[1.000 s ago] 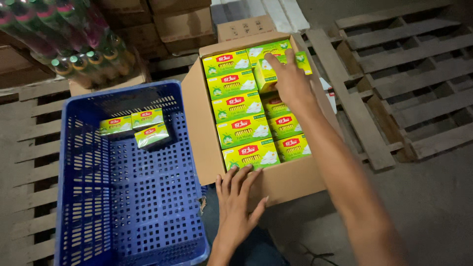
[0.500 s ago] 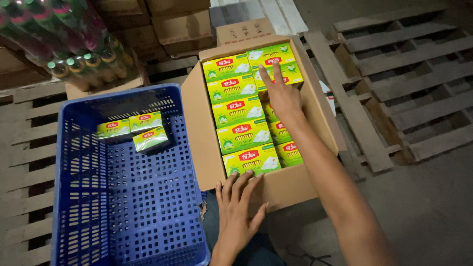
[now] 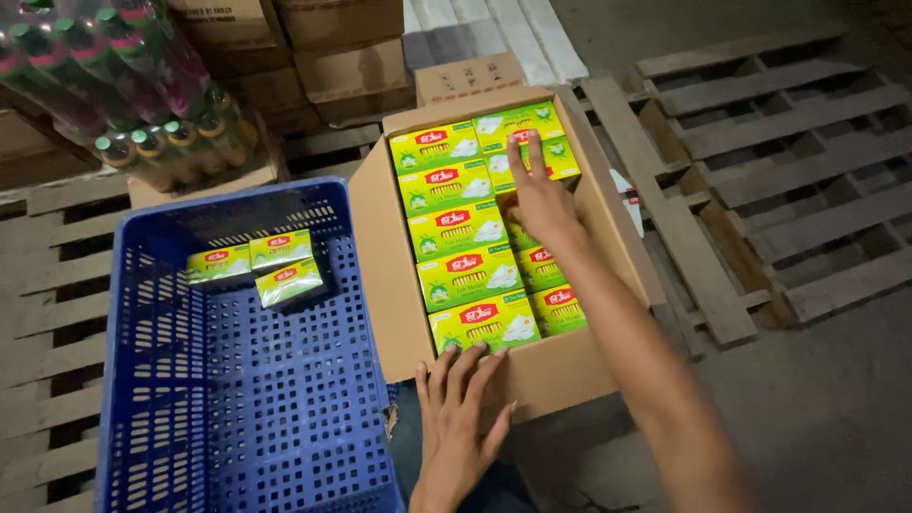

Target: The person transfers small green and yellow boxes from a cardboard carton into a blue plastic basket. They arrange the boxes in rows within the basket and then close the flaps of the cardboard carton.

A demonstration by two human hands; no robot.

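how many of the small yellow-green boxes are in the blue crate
3. Two boxes stand side by side at the far end of the blue crate, the left box and the right box; the third box lies tilted just in front of them.

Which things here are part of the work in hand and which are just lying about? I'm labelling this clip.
In hand: right hand, left hand, yellow-green packets, cardboard box, blue crate.
Lying about: wrapped bottles, wooden pallets, stacked cartons.
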